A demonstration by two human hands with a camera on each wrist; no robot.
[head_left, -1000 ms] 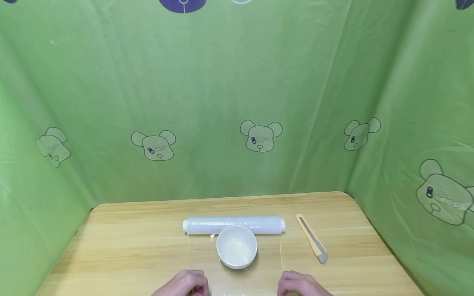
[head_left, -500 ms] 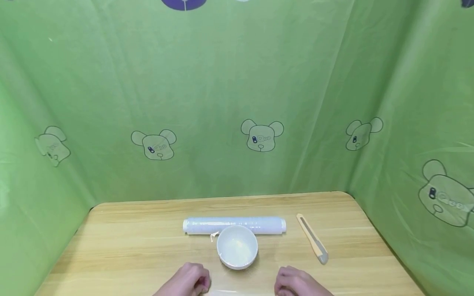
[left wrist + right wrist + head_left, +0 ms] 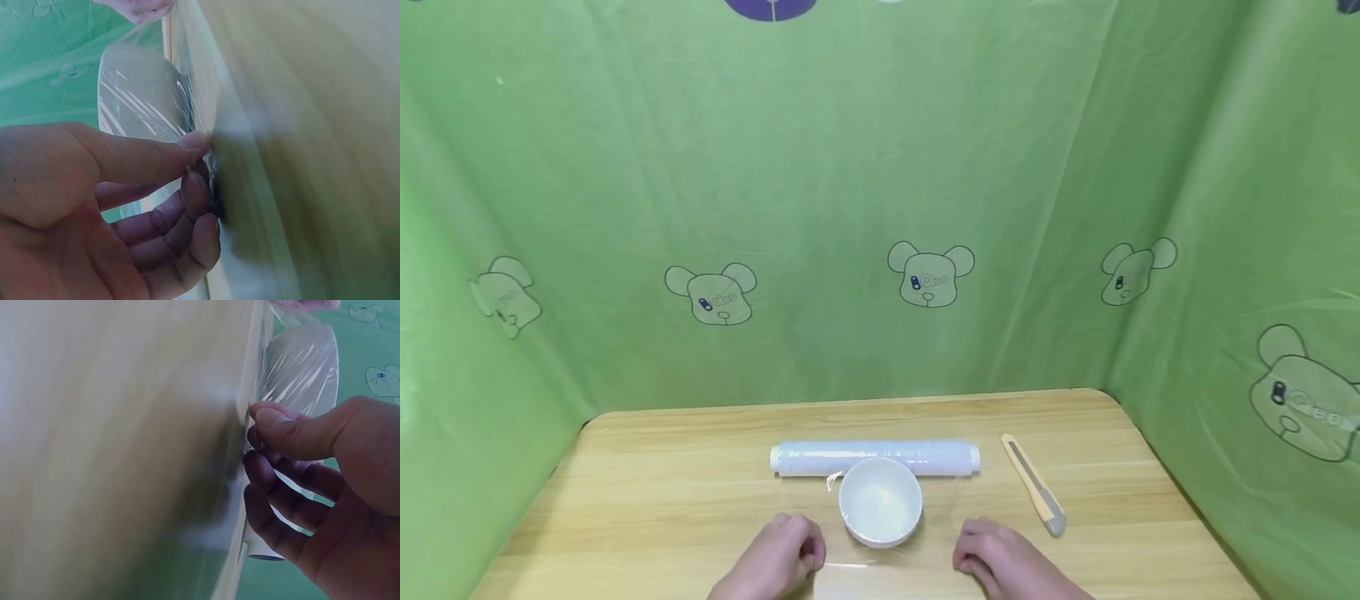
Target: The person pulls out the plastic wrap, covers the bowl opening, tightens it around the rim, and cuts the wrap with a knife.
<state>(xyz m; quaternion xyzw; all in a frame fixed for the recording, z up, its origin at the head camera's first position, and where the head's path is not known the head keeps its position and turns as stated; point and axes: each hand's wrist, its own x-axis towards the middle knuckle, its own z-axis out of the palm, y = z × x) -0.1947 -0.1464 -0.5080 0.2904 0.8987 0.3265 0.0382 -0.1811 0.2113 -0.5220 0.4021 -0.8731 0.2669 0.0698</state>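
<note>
A white bowl point(image 3: 880, 502) stands in front of a roll of cling film point(image 3: 812, 458), in the middle of the table. Clear film point(image 3: 147, 103) runs over the bowl and down its near side in shiny creases. My left hand point(image 3: 777, 557) pinches the film between thumb and fingers near the tabletop, left of the bowl. On the other side, my right hand point(image 3: 1003, 557) pinches the film likewise, its fingertips point(image 3: 270, 419) close to the wood. A box cutter point(image 3: 1033, 485) with a pale orange body lies right of the roll.
The wooden table point(image 3: 647, 492) has rounded far corners. Green curtains point(image 3: 820, 167) printed with bear heads enclose it at the back and sides. A small twisted scrap of film point(image 3: 833, 480) shows left of the bowl, by the roll.
Both hands have moved forward along the table, from in front of the bowl to beside its near edge, bringing the film's edge with them. Bowl, roll and box cutter stay put.
</note>
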